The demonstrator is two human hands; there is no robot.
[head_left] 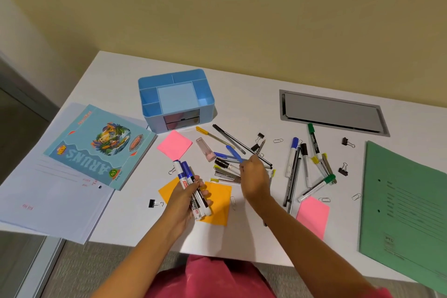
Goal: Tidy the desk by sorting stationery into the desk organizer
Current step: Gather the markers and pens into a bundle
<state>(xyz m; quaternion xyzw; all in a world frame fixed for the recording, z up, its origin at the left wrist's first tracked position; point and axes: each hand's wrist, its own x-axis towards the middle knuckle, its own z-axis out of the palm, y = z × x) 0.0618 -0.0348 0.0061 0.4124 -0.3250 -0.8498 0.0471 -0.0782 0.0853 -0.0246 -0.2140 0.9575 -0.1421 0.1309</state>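
A blue desk organizer (176,99) stands at the back of the white desk (135,225), its compartments showing no stationery. My left hand (185,197) grips a bundle of whiteboard markers (193,189) with blue caps, above an orange sticky note (217,208). My right hand (254,176) reaches into a heap of pens and markers (229,164), fingers curled around a blue pen (233,153). More markers (304,164) with green, black and blue caps lie to the right.
A blue notebook (101,145) lies on white papers (48,201) at the left. A green folder (406,213) sits at the right, a grey cable hatch (331,111) behind. Pink sticky notes (174,144), binder clips (154,203) and paper clips (324,199) are scattered about.
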